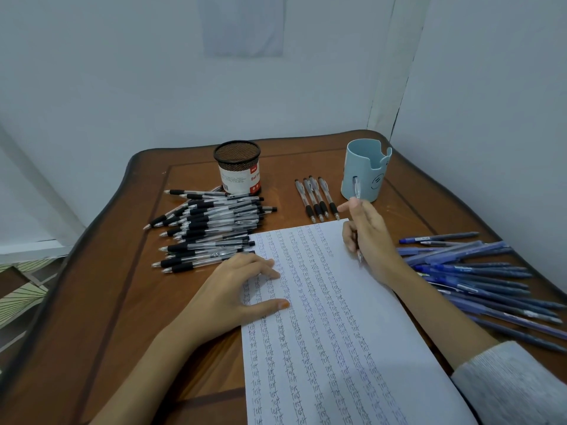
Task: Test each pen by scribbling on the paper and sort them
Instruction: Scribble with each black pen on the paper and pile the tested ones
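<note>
A white paper filled with columns of the written word "test" lies on the wooden table. My left hand rests flat on the paper's left edge, fingers spread. My right hand holds a clear black-grip pen upright, its tip on the paper's upper right part. A pile of clear pens with black grips lies to the left. Several of the same pens lie in a neat row behind the paper. A heap of blue pens lies to the right.
A black mesh pen cup with a red and white label stands at the back middle. A light blue pen holder stands at the back right. White walls close in behind and to the right. The floor shows past the table's left edge.
</note>
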### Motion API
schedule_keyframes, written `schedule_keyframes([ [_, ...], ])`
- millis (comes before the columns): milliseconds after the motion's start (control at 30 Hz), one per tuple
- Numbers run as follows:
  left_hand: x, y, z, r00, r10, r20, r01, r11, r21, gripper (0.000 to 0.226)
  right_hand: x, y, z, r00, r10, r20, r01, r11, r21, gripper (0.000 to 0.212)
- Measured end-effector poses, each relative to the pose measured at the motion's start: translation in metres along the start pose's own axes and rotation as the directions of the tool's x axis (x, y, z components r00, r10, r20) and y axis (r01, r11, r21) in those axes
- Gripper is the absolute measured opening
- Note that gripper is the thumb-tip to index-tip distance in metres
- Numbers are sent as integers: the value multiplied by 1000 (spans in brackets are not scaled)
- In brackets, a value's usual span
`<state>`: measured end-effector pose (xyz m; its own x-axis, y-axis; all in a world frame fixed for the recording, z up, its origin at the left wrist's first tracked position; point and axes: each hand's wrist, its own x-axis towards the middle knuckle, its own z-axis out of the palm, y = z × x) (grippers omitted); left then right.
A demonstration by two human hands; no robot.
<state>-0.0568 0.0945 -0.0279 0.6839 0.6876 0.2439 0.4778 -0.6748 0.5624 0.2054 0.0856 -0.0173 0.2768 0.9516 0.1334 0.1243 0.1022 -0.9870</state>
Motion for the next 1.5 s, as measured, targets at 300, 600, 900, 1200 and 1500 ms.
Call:
schedule_keyframes([
  [300,-1,2,-1,1000,-18,20,18,1000,-1,55,-4,-2,2,998,-61,-20,60,997,-41,39],
  [600,0,1,-1,1000,-22,20,22,1000,-5,54,0,0,1,995,88,38,-86,995,-52,29],
  [900,0,-2,0,1000,-3,-8,3,999,-38,51,29,-16,5,987,-57,-147,-9,911,-412,28],
  [1200,0,-5,0,1000,-7,0,7,1000,-27,53,82,1,24,977,-95,-189,-73,689,-721,20],
  [1500,0,-3,0,1000,-8,-12,7,999,-31,55,84,1,29,983,-146,-109,-14,539,-842,26],
])
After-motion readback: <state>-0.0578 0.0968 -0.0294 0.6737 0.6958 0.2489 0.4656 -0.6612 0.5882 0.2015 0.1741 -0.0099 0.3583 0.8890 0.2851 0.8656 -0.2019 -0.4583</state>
